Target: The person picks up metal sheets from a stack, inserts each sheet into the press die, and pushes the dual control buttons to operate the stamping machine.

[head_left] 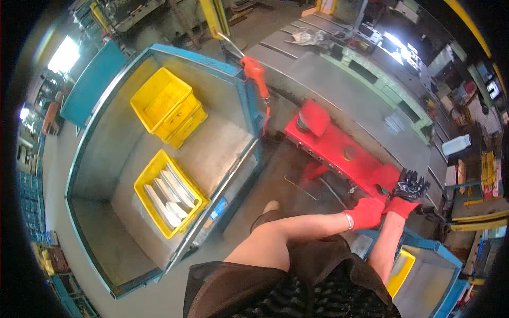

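My left hand (369, 212), in a red-backed work glove, closes on the cuff (401, 206) of the glove on my right hand. Its fingertips are mostly hidden at that wrist. My right hand (411, 186) wears the same kind of glove, its black coated side showing. Its fingers are stretched out and hold nothing. Both hands are close to the right end of a red two-hand control box (345, 152), which has round red guards over buttons at its ends.
At left stands a big blue-framed metal bin (222, 132) holding stacked yellow crates (164, 103) and a yellow crate (183, 229) of flat pale metal parts. A red air gun (255, 76) hangs at the bin's corner. Another blue bin (442, 257) is at lower right. A grey machine bed (339, 79) lies ahead.
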### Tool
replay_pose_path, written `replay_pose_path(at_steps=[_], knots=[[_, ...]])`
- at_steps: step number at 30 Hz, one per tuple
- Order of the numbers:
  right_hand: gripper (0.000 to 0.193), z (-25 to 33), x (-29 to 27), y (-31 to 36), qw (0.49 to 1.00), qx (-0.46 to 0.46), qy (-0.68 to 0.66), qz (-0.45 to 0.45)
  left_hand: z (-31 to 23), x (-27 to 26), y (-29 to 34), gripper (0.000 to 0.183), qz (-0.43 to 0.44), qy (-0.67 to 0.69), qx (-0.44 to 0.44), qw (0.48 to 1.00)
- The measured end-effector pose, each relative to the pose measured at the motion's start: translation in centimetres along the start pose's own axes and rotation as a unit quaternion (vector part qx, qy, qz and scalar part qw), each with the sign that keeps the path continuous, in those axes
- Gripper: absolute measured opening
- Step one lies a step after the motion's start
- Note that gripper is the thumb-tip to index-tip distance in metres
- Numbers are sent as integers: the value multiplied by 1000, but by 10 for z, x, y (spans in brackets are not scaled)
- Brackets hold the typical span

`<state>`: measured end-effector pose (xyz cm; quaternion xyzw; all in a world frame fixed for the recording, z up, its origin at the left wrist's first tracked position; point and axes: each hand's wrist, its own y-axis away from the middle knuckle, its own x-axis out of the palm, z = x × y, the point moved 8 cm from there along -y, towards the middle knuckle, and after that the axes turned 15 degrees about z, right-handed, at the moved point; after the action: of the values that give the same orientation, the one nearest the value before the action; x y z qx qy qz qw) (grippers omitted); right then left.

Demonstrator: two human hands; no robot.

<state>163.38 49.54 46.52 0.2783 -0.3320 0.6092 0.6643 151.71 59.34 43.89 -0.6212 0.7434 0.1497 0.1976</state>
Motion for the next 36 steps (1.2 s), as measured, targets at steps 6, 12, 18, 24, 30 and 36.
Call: replay_pose_path(at_steps=[6,12,18,24,30,36], knots=[[68,16,26,-13,880,-74,398,249,-34,7,18,24,148,-95,180,968],[46,-78,3,14,907,208,313,192,-13,-12,40,27,310,-121,173,927],[28,-14,-47,-2,949,101,279,109,33,-17,69,45,314,84,213,921],[16,53,-54,2,881,144,449,-30,206,-88,93,50,171,144,-76,972],[23,56,-16,-106,816,-16,561,141,258,-172,91,34,-24,136,-146,980],[51,15,55,-193,602,-38,767,217,200,-188,49,28,-81,148,-153,974]])
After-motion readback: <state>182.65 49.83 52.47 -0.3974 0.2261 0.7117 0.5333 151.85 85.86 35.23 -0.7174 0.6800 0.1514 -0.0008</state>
